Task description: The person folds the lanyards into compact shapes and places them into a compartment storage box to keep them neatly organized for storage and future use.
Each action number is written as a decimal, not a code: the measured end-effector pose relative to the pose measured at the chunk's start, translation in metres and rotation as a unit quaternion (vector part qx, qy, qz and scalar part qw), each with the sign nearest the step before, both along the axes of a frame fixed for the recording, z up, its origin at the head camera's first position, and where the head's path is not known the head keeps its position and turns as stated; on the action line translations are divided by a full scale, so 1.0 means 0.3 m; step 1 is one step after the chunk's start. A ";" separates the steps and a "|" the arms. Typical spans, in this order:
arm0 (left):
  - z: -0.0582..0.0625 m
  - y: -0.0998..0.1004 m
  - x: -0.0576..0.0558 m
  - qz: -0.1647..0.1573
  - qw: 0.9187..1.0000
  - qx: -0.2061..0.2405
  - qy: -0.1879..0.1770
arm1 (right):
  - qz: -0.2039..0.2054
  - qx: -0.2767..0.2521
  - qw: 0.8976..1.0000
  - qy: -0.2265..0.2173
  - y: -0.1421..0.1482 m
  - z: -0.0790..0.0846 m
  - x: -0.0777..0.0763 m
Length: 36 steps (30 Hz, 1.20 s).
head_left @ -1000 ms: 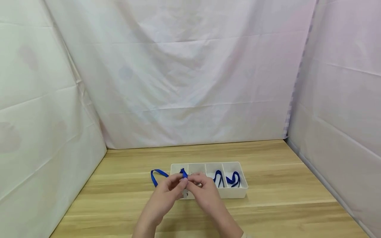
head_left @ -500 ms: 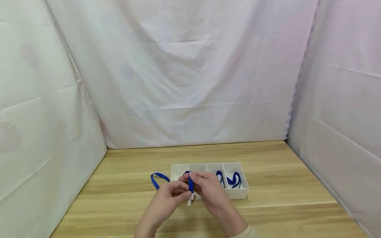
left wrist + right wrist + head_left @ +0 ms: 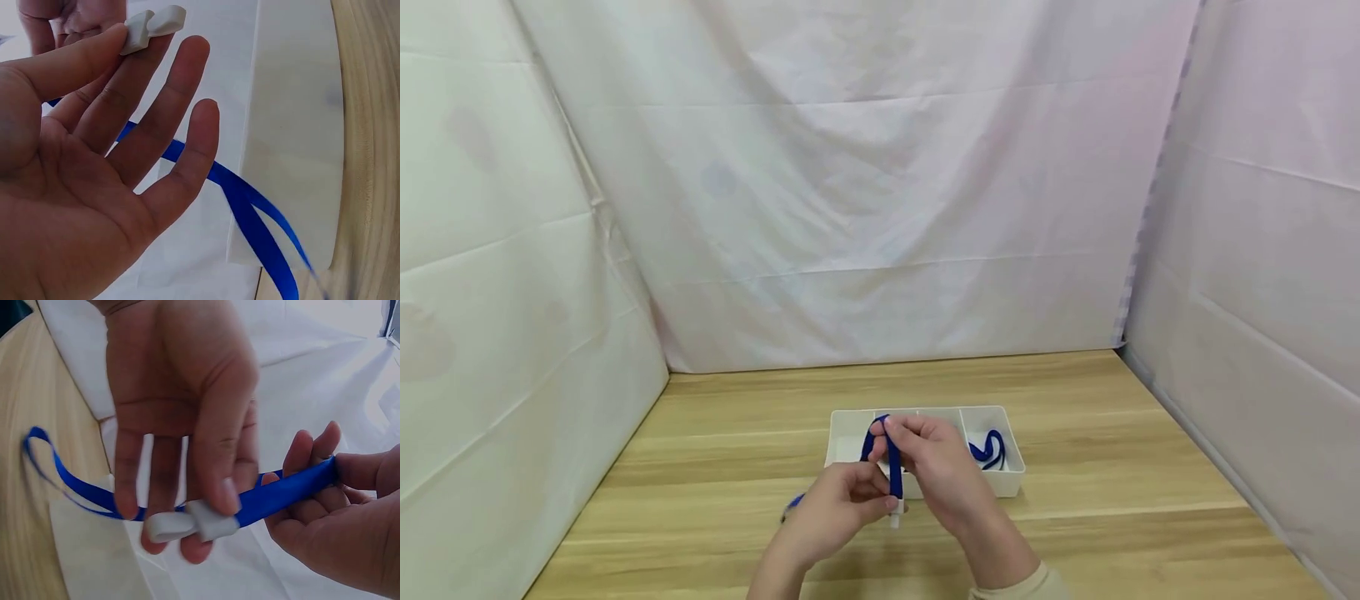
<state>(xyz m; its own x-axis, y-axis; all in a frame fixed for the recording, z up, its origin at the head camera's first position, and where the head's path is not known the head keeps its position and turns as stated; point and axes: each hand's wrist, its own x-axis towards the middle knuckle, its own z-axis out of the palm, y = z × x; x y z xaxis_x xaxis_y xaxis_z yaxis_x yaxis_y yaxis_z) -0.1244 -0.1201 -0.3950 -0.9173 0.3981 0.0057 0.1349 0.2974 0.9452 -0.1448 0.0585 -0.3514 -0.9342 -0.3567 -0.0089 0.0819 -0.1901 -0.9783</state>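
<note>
A blue lanyard with a white plastic clip (image 3: 137, 34) is stretched between the two hands, close over a white divided box. At its lower end, my left hand (image 3: 838, 512) pinches the clip between thumb and fingers, the other fingers spread apart in the left wrist view. Higher up, my right hand (image 3: 947, 471) pinches a bend of the blue strap (image 3: 894, 471) between thumb and fingers. In the right wrist view the strap (image 3: 287, 490) runs taut from the clip to the right hand's fingertips. Behind the left hand trails the lanyard's loose loop (image 3: 81, 484).
The white box (image 3: 1003, 483) stands on the wooden table (image 3: 700, 467), its middle compartments partly hidden by the right hand. Another blue lanyard (image 3: 992, 450) lies coiled in its rightmost compartment. White cloth (image 3: 880, 208) hangs behind and at both sides.
The hands have drawn apart, the right hand moving up and right along the strap, the left staying low with the clip. The loose loop at left has been pulled in towards the left hand.
</note>
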 end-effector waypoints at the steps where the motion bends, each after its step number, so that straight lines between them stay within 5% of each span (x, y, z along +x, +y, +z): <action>1: -0.002 0.002 -0.001 -0.001 1.000 -0.004 0.003 | 0.000 0.000 1.000 0.001 0.002 0.009 0.000; 9: -0.038 0.044 -0.003 -0.018 0.999 -0.042 0.003 | 0.027 -0.015 0.999 0.011 0.028 0.096 0.007; 18: -0.049 0.092 -0.012 -0.042 0.996 -0.072 0.037 | -0.019 0.039 0.998 0.037 0.042 0.154 0.026; 23: -0.011 0.113 -0.008 0.027 0.993 -0.021 0.115 | -0.001 0.070 0.996 0.048 0.048 0.158 0.030; 26: 0.014 0.111 -0.005 0.087 0.976 0.042 0.194 | 0.028 0.089 0.994 0.063 0.056 0.164 0.035; 29: 0.029 0.095 -0.008 0.095 0.945 0.116 0.290 | 0.064 0.109 0.988 0.087 0.070 0.179 0.046; 33: 0.033 0.071 -0.025 0.022 0.905 0.214 0.366 | 0.118 0.103 0.982 0.101 0.086 0.199 0.060; 36: 0.028 0.062 -0.038 -0.046 0.885 0.296 0.357 | 0.133 0.099 0.981 0.102 0.095 0.207 0.068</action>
